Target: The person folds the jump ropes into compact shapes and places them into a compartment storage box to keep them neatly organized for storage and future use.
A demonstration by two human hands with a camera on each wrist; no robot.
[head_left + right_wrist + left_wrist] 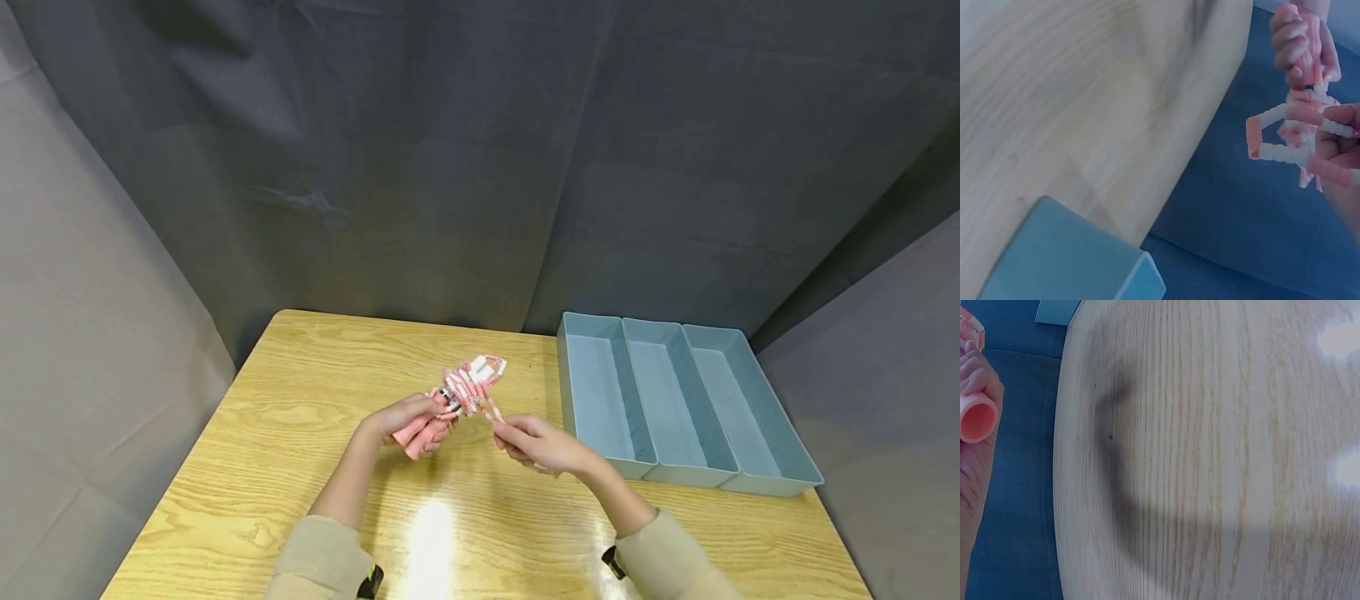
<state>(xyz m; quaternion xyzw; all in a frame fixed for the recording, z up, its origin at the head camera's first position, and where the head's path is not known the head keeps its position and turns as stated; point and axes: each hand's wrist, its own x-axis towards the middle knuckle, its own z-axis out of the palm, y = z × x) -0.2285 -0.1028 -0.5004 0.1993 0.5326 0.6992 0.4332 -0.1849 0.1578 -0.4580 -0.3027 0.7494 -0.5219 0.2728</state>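
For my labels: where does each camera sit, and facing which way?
Head: on the head, facing down and forward: table, trays, rope; left hand, right hand, sleeves show.
Left wrist: on that wrist, mostly facing table; left hand at left edge.
Right wrist: on that wrist, facing table, rope; both hands.
Head and right wrist share both hands.

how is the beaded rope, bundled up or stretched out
Mostly bundled: the beaded rope is bunched in loops beside the pink handles in the left hand, with one section reaching the right hand.

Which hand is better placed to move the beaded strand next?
Probably the right hand: it holds the beaded strand, while the left hand grips the pink handles.
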